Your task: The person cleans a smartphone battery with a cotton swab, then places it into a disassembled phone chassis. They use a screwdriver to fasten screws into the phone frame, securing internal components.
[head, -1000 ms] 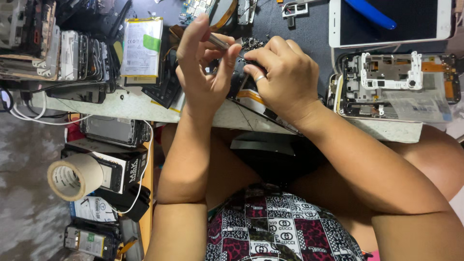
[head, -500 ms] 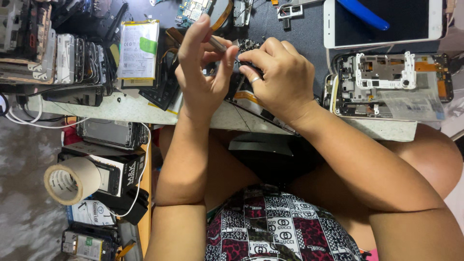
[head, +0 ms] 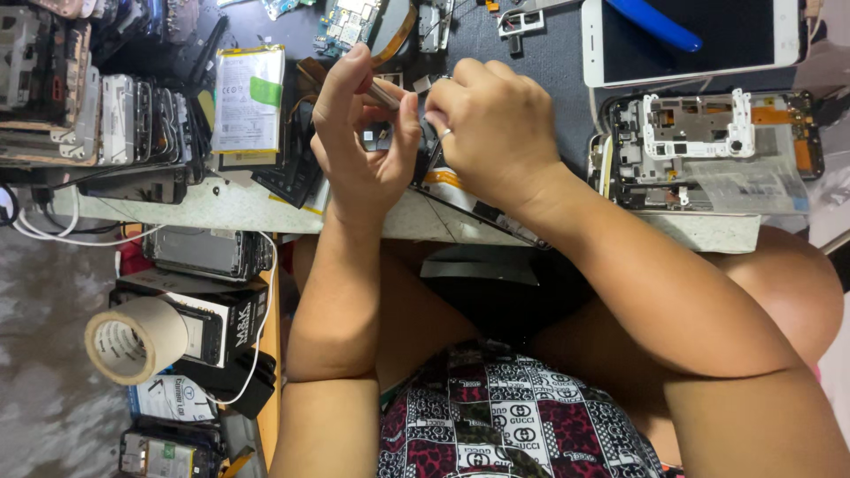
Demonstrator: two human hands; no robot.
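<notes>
My left hand (head: 359, 142) pinches a thin metal tool (head: 386, 94) between thumb and fingertips, its tip pointing toward my right hand. My right hand (head: 496, 133), with a ring on one finger, is curled around a small dark phone part (head: 423, 149) just above the table edge. Both hands touch each other over an opened phone (head: 447, 184) with a yellow-orange strip, mostly hidden beneath them.
A white phone battery (head: 249, 99) lies left of my hands. At right are a stripped phone frame (head: 708, 146) and a white phone (head: 691, 40) with a blue-handled tool on it. A circuit board (head: 350, 22) lies farther back. A tape roll (head: 133, 341) and boxes sit below the table at left.
My hands stay pressed together over the same spot; the left fingers have shifted slightly on the tool. The view has drifted a little.
</notes>
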